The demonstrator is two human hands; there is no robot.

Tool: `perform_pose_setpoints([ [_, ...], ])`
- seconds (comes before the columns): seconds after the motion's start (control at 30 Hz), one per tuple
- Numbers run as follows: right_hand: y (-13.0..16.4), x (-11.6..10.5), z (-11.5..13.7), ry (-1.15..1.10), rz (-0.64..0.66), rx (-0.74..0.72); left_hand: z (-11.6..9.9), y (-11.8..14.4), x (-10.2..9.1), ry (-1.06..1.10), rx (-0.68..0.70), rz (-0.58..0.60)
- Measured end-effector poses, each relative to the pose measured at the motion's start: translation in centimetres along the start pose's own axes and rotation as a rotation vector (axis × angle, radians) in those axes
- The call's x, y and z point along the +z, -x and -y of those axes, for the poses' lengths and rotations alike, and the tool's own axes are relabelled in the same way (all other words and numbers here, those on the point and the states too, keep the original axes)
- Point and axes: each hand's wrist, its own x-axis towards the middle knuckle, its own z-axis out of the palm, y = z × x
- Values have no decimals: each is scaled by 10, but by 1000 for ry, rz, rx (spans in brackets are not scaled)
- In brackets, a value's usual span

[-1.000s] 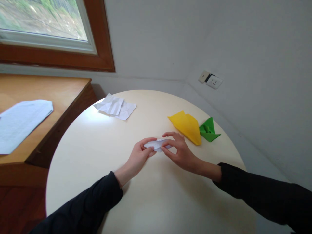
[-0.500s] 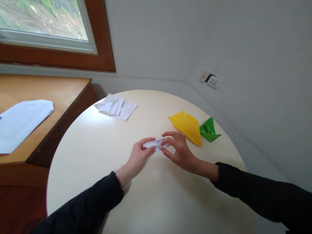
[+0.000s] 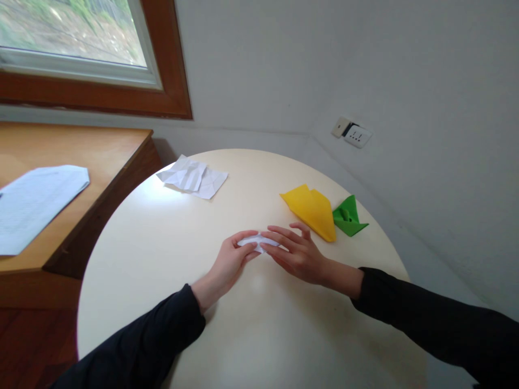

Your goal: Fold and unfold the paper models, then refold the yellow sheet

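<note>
A small piece of folded white paper [image 3: 258, 240] is held between my two hands over the middle of the round table. My left hand [image 3: 233, 256] pinches its left end, thumb in front and fingers behind. At its right end, my right hand [image 3: 300, 254] grips the paper with thumb and fingertips, and one finger is raised. Parts of the paper are hidden by the fingers. Beyond my right hand lies a folded yellow paper [image 3: 312, 209], touching or almost touching a folded green paper [image 3: 348, 217].
Creased white sheets [image 3: 194, 177] lie at the far left of the white round table [image 3: 133, 270]. To the left stands a wooden desk [image 3: 109, 146] with a printed paper [image 3: 44, 200] on it. Behind are a wall with a socket [image 3: 357, 136] and a window [image 3: 77, 38].
My right fingers have shifted: they now lie straighter along the white paper's right part, with one finger lifted. The left hand has hardly moved.
</note>
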Motion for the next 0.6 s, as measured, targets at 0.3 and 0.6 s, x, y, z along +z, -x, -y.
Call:
perform_pose_setpoints([
  [0.3, -1, 4, -7, -54, 39, -68, -4, -1, -3, -6, -19, 59],
  [0.6, -3, 1, -12, -195, 81, -39, -7, 3, 1, 15, -89, 81],
])
